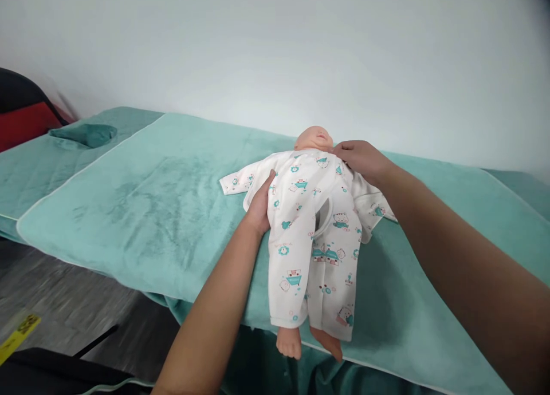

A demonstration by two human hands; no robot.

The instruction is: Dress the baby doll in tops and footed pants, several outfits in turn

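A baby doll (317, 138) lies on its back on the teal cover, its feet at the near edge. It wears a white printed shirt (307, 174) and matching split-crotch trousers (290, 257). Its sleeves spread out to both sides. My left hand (259, 206) grips the doll at the waist; the thumb lies up along the cloth and the other fingers are hidden beneath. At the collar, close under the doll's chin, my right hand (360, 159) has its fingers pinched together on the shirt's shoulder edge.
The teal cover (129, 200) spreads over a bed against a white wall (258, 51). A face hole with a padded rim (86, 134) is at the far left, near a red and black object (28, 123). A yellow tag (19, 338) shows at lower left above the grey floor (77, 286).
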